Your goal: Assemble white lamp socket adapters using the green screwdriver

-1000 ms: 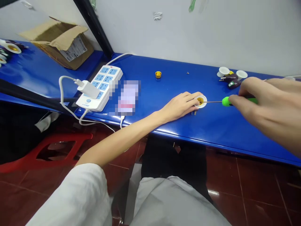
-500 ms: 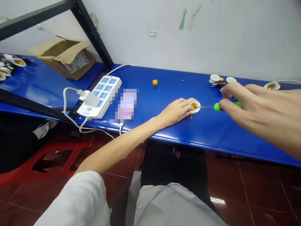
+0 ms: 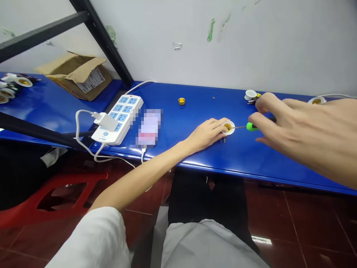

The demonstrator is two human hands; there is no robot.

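Observation:
My left hand (image 3: 206, 134) is closed around a lamp socket (image 3: 232, 125) with a white rim and a gold-coloured inside, held against the blue table. Metal prongs stick out just below it, and its body is mostly hidden by my fingers. My right hand (image 3: 290, 130) grips a screwdriver (image 3: 251, 127) by its green handle, most of which is covered by the hand. The thin shaft runs level to the left, and its tip reaches into the socket's opening. Behind my left hand, a loose gold threaded ring (image 3: 181, 101) rests on the table.
A white power strip (image 3: 113, 138) with a charger and cables lies at the left, beside a blurred phone (image 3: 149, 128). Behind my right hand are more lamp sockets (image 3: 250, 95). An open cardboard box (image 3: 80, 78) sits beyond a black metal frame (image 3: 107, 44). Below is a red stool (image 3: 80, 201).
My right hand and the screwdriver's green handle have shifted slightly left, and the fingers have changed position on the handle. The tip stays in the socket. The whole view has tilted slightly.

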